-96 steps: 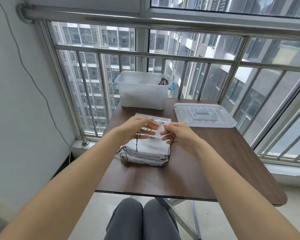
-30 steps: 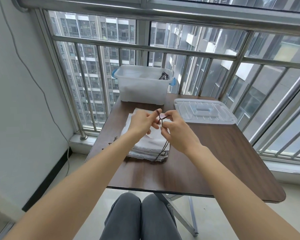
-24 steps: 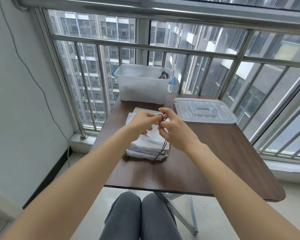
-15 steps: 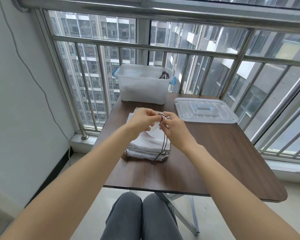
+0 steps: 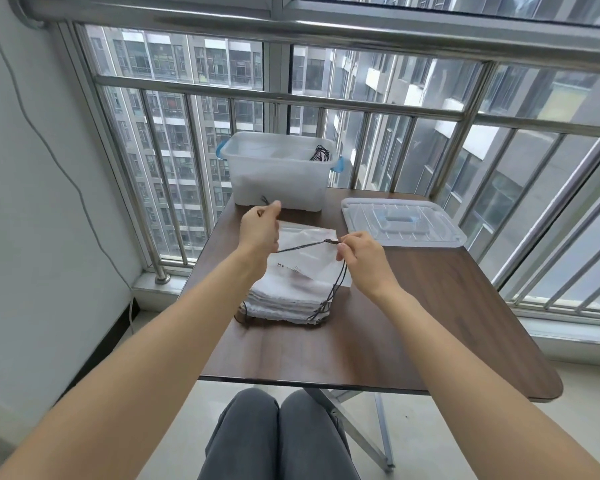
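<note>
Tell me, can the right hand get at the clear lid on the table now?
Probably yes. The lid lies flat just beyond the right hand, with nothing between them. Its fingers pinch the dark cord, though, which the left hand holds too, so it must let go first.

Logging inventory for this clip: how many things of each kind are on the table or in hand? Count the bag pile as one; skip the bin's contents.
Clear bin: 1
Clear lid: 1
White bag pile: 1
Dark cord, held taut: 1
Total: 4
</note>
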`<state>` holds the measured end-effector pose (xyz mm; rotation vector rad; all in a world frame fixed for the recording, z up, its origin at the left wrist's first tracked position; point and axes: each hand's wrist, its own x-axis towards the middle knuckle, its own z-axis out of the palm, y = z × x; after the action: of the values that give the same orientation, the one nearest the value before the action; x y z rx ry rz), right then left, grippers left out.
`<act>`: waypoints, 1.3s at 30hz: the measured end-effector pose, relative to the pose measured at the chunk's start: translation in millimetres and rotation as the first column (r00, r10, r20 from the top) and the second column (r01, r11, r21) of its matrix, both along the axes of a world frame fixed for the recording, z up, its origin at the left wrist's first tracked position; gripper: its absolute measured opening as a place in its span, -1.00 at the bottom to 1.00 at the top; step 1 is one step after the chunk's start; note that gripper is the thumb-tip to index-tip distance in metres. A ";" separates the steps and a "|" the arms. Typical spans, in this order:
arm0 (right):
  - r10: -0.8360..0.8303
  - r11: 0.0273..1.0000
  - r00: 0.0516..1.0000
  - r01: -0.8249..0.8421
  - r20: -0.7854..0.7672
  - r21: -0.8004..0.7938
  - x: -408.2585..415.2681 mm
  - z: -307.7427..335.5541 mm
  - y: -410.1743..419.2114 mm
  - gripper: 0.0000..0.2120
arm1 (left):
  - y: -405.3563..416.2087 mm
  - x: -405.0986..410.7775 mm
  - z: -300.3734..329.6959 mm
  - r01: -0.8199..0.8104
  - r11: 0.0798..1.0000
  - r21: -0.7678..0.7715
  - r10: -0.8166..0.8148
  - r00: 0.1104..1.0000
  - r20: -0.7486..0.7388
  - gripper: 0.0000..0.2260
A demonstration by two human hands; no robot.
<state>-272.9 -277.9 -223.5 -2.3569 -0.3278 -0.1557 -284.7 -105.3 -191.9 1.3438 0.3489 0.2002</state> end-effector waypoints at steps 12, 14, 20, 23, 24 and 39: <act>-0.081 0.996 0.991 0.084 0.110 -0.024 -1.6 5.8 7.9 -0.73 | -1.0 -6.4 -7.3 0.048 0.110 0.993 -0.234 0.972 -0.021 -0.85; -0.115 0.985 0.978 0.136 0.175 -0.108 -3.0 4.3 9.2 -0.72 | 1.8 -6.3 -7.9 0.072 0.139 0.988 -0.200 0.979 -0.043 -0.83; -0.092 0.975 0.966 0.136 0.241 -0.173 -6.2 0.0 10.6 -0.71 | 6.2 -9.6 -11.4 0.049 0.185 0.981 -0.108 0.994 -0.030 -0.80; -0.084 0.975 0.969 0.128 0.234 -0.182 -1.7 2.2 4.3 -0.73 | 7.3 -10.1 -10.5 0.075 0.258 0.963 -0.083 0.995 -0.055 -0.79; -0.088 0.977 0.971 0.128 0.223 -0.172 -0.7 2.6 2.4 -0.73 | 7.1 -10.1 -9.9 0.092 0.268 0.959 -0.085 0.994 -0.071 -0.78; 0.253 0.242 0.844 0.419 -0.474 0.875 -1.2 23.8 18.1 -0.86 | -10.3 -15.2 22.1 0.192 0.725 0.661 -0.282 0.959 0.032 -0.70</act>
<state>-274.1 -259.8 -199.7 -0.9965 0.2001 0.2253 -299.8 -115.6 -169.7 2.0494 -0.0293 0.2009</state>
